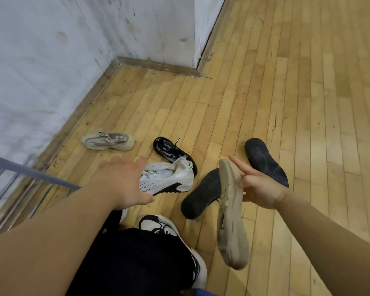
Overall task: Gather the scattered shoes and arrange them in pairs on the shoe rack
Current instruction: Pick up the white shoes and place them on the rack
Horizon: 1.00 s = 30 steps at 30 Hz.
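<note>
Beige sole first: my right hand point(259, 186) grips a beige sneaker point(231, 214), fingers pinched on its upper edge w/ the index sticking out, sole turned toward me, toe hanging down over the wood floor point(308, 103). Its mate, the beige shoe w/ the purple side stripe point(108, 141), lies on its side near the baseboard of the white wall point(41, 60), well apart from the held one.

My left hand point(124, 180) is open, fingers spread, reaching fwd and partly over the white knit sneaker point(169, 178). Can't tell if it's touching that shoe or only passing above it. Just behind the white one, touching it, lies a black patterned shoe point(171, 150). Two black shoes sit sole-up near my right hand: one point(201, 195) just beside the held sneaker, the other point(265, 161) farther out toward the open floor.

Step, as I judge it: gathering stage, one shoe collected, second pick under way. The rack point(30, 170) shows only as grey bars at the floor's left edge, nothing on the visible part.

Next move calls for closing the left hand on a shoe. Either the white one under it, or, better for pairing, stretch past to the striped beige mate by the wall. Then carry both to the rack, side by side, toes same way.

My own black-and-white shoe point(158, 227) is at bottom centre.
</note>
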Motion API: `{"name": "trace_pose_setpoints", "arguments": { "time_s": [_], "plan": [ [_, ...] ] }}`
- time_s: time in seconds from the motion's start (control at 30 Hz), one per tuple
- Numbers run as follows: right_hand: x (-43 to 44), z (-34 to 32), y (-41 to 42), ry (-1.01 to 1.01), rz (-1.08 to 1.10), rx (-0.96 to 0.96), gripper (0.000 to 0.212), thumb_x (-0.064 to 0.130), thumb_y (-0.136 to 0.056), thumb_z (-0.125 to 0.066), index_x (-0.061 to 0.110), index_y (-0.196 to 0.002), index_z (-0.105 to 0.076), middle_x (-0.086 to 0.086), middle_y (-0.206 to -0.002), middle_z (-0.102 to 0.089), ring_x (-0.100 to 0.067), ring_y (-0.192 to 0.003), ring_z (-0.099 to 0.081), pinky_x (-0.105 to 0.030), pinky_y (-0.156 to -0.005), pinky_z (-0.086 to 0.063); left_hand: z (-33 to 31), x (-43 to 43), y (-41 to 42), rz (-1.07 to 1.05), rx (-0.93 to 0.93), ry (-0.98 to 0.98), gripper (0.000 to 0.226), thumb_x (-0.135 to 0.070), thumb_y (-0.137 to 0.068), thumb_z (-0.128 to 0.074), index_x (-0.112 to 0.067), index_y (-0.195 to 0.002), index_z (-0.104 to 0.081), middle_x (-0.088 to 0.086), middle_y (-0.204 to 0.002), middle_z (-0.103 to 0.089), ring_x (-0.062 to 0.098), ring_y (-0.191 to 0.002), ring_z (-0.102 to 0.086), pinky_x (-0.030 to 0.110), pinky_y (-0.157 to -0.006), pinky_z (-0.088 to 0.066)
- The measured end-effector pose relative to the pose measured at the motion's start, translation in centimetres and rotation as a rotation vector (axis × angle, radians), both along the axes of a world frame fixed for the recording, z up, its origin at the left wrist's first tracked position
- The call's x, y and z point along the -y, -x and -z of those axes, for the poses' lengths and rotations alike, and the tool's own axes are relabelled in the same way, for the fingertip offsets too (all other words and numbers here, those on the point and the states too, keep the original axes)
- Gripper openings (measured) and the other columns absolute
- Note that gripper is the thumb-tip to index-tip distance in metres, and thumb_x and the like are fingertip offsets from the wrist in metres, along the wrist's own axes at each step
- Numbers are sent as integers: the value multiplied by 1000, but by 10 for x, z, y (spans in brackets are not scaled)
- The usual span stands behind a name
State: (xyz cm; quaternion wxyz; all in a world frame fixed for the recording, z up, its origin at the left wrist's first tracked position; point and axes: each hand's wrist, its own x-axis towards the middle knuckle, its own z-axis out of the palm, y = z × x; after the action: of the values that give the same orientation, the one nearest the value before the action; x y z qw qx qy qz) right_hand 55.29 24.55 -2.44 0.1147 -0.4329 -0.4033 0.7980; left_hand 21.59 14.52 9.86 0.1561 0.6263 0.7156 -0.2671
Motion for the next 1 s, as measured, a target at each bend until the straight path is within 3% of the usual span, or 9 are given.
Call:
{"name": "trace_pose_setpoints", "arguments": {
  "time_s": [0.1, 0.27, 0.33, 0.4, 0.53, 0.63, 0.77, 0.9, 1.0],
  "plan": [
    [-4, -8, 9, 31, 27, -67, 99, 15, -66, -66, 53, -152, -35, -6, -146, -50, -38, -129, -55, -48, -91, -56, 0, 1, 3, -28, 7, 0, 104, -87, -71, -58, -33, -153, -24, 1, -143, -42, 26, -129, -45, 44, -102, -44],
    [-5, -3, 14, -12, 98, 30, 84, 1, -88, -60, 48, -153, -35, -6, -127, -70, -27, -100, -68, -49, -89, -53, 0, 2, 2, -11, 23, -12, 102, -85, -72, -58, -32, -153, -25, 4, -141, -43, 27, -127, -46, 44, -100, -44],
    [-5, 2, 19, -213, 64, 298, 84, 0, -91, -61, 43, -158, -32, -8, -147, -57, -26, -120, -63, -48, -95, -57, 0, 3, 3, -7, 23, -13, 102, -85, -72, -57, -32, -153, -25, 4, -140, -44, 27, -127, -46, 44, -100, -44],
    [-3, 1, 30, -423, 1, 480, 86, 8, -89, -65, 44, -158, -29, -4, -161, -39, -25, -139, -48, -37, -82, -59, -1, 4, 5, -6, 25, -23, 102, -85, -72, -58, -33, -152, -25, 4, -140, -44, 26, -127, -47, 44, -100, -43],
    [2, -22, 80, -768, -254, 420, 95, 29, -83, -74, 55, -156, -18, 12, -169, -18, -13, -153, -22, -37, -113, -40, -12, 11, 10, -40, 76, -51, 104, -83, -72, -61, -35, -155, -23, 0, -143, -43, 24, -128, -46, 42, -101, -43],
    [0, -52, 134, -889, -478, 278, 100, 37, -82, -77, 52, -158, -14, 14, -168, -12, -8, -155, -12, -24, -114, -23, -36, 26, 31, -107, 136, -139, 107, -84, -67, -62, -38, -156, -25, -4, -144, -44, 21, -131, -43, 42, -107, -41],
    [5, -113, 207, -983, -608, 96, 94, 30, -83, -78, 58, -152, -21, 44, -141, -32, 14, -126, -42, 0, -96, -28, -83, 78, 78, -221, 135, -337, 102, -84, -66, -64, -43, -153, -28, -10, -140, -47, 18, -130, -44, 39, -106, -40],
    [41, -180, 292, -1150, -798, -54, 93, 27, -86, -78, 52, -157, -24, 25, -145, -46, 4, -111, -52, -12, -89, -43, -125, 174, 116, -498, 178, -554, 101, -84, -60, -72, -47, -147, -39, -20, -124, -50, 7, -118, -52, 31, -97, -45],
    [90, -235, 353, -1293, -1004, -120, 90, 23, -89, -74, 52, -157, -21, 28, -99, -53, 15, -73, -55, -8, -60, -41, -147, 258, 126, -717, 268, -724, 87, -67, -63, -86, -52, -138, -45, -25, -124, -49, -12, -105, -56, 4, -84, -42]
  ]
}}
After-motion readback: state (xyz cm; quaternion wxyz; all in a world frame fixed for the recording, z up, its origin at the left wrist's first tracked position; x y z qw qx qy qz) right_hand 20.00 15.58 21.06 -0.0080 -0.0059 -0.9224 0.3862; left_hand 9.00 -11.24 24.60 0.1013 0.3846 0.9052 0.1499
